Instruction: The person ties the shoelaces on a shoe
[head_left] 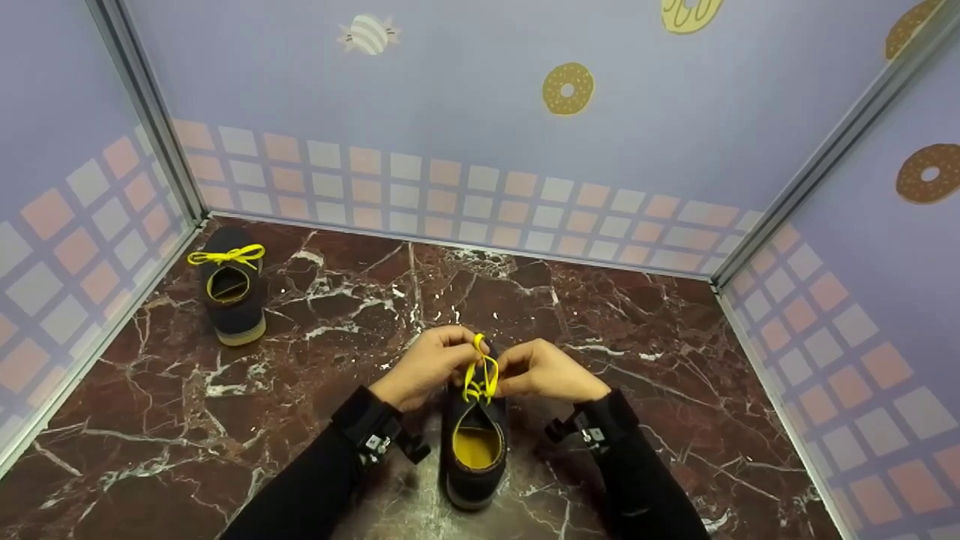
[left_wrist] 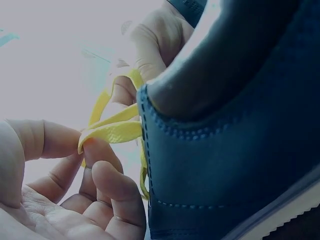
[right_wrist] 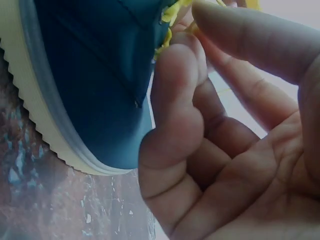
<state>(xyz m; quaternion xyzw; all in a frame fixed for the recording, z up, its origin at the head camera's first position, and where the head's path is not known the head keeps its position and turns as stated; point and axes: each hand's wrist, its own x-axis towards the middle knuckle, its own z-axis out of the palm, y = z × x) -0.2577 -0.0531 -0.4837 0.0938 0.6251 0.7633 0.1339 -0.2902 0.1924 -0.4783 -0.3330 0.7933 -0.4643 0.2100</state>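
Note:
A dark shoe (head_left: 480,487) with a yellow lining stands on the floor between my hands, its toe facing away. Its yellow shoelace (head_left: 491,371) rises in loops above the tongue. My left hand (head_left: 431,364) pinches a lace loop (left_wrist: 112,132) between thumb and forefinger, as the left wrist view shows. From the other side, my right hand (head_left: 551,371) pinches the lace with its thumb and fingertips close to the eyelets. In the right wrist view, the fingers (right_wrist: 175,75) partly hide the lace, and the exact grip point is out of sight.
A matching dark shoe (head_left: 238,319) with its yellow lace tied in a bow stands at the far left, near the wall corner. Patterned panels (head_left: 465,112) enclose the brown marble-look floor (head_left: 337,322) at the back and both sides.

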